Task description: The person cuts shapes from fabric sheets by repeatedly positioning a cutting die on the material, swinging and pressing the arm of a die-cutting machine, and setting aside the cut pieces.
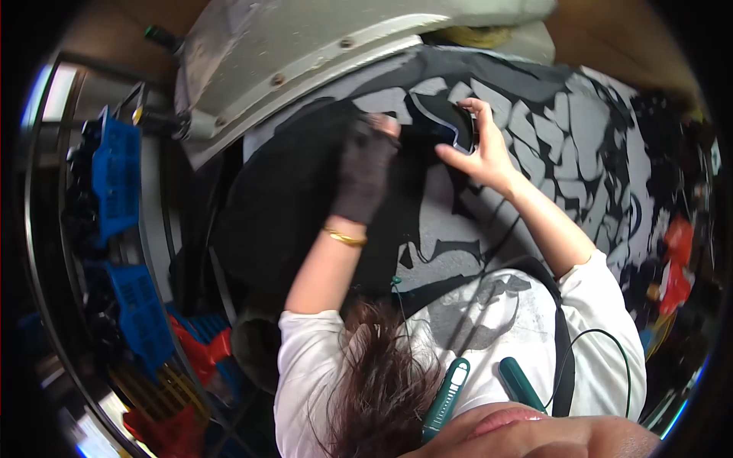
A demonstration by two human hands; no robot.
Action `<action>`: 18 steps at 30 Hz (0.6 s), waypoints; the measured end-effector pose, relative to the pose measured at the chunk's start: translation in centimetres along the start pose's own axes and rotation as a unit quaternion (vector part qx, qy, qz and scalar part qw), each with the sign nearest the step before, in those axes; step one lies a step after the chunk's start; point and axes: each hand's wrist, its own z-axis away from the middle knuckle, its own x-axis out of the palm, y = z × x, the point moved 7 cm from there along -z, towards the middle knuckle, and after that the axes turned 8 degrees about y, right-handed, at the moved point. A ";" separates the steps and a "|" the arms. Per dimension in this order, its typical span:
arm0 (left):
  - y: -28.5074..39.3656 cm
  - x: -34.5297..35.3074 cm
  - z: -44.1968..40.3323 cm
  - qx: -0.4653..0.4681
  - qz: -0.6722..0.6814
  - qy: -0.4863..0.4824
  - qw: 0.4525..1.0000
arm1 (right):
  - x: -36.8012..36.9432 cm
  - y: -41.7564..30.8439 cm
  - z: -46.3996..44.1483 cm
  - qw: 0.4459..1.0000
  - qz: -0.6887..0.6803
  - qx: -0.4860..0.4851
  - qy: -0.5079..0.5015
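Observation:
My right hand (482,149) is bare, its thumb and fingers curved around a cutting die (437,114) with a bright, wavy metal edge. The die rests at the border between a black sheet of material (290,175) and an area of cut-out grey and black pieces. On my left hand (368,156) is a dark glove with bare fingertips. It is over the black sheet, a short way left of the die, and motion blurs its fingers. A gold bracelet (345,237) circles that wrist.
A large pale machine arm (305,69) with bolts spans the far side of the work surface. Grey off-cuts (565,145) with gaps spread to the right. Blue plastic baskets (116,179) stand in a rack at left. Red items (676,256) lie at far right.

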 end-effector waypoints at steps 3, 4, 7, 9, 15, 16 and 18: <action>-3.1 8.2 4.3 0.310 -0.260 -0.162 0.900 | -4.0 -0.9 4.0 0.998 0.053 -0.016 0.036; -3.6 10.1 5.1 0.362 -0.282 -0.173 0.872 | -5.4 -1.5 5.0 0.990 0.081 -0.083 0.074; -4.2 14.3 8.0 0.430 -0.285 -0.230 0.825 | -9.1 -2.0 7.8 0.979 0.160 -0.082 0.093; -4.1 16.9 10.4 0.453 -0.287 -0.278 0.797 | -10.7 -2.0 9.9 0.970 0.218 -0.085 0.067; -15.7 21.5 11.6 0.384 -0.428 -0.442 0.689 | -14.0 -1.9 15.5 0.918 0.348 -0.184 0.047; -16.8 21.8 11.5 0.389 -0.408 -0.436 0.702 | -15.2 -1.9 16.5 0.912 0.367 -0.176 0.049; -18.8 22.9 9.0 0.405 -0.367 -0.427 0.721 | -16.1 0.7 17.8 0.924 0.343 -0.169 0.023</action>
